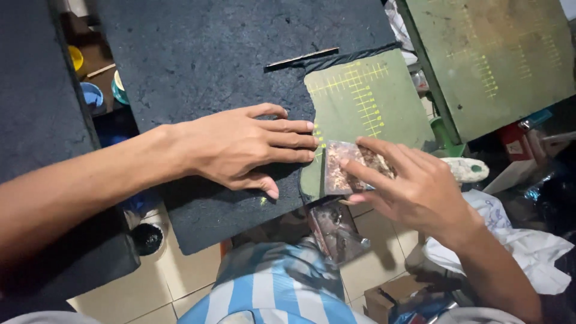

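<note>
The small clear plastic bag [345,168] is flat and nearly square, and it is filled with brown and pinkish flakes that shine a little. It lies on the green cutting mat [384,108], under the fingertips of the right hand [414,186]. This hand is spread quite wide, and its index and middle fingers press on the top of the bag; the thumb is just below the bag's lower edge. The bag is just beside the fingertips of the left hand [240,147], to their right.

The left hand lies flat, palm down, with the fingers straight and close together, on a dark rough sheet [210,54] that covers most of the surface. It holds nothing; it only presses the sheet. Its fingertips reach the edge where the dark sheet meets the green mat.

Below the right hand, a second clear bag [336,231] hangs down from the edge of the surface, and it seems to have the same kind of flakes inside, though this is hard to tell. Far behind the left wrist there are small round pots [93,96], blue and yellow; I cannot tell what is in them.
</note>
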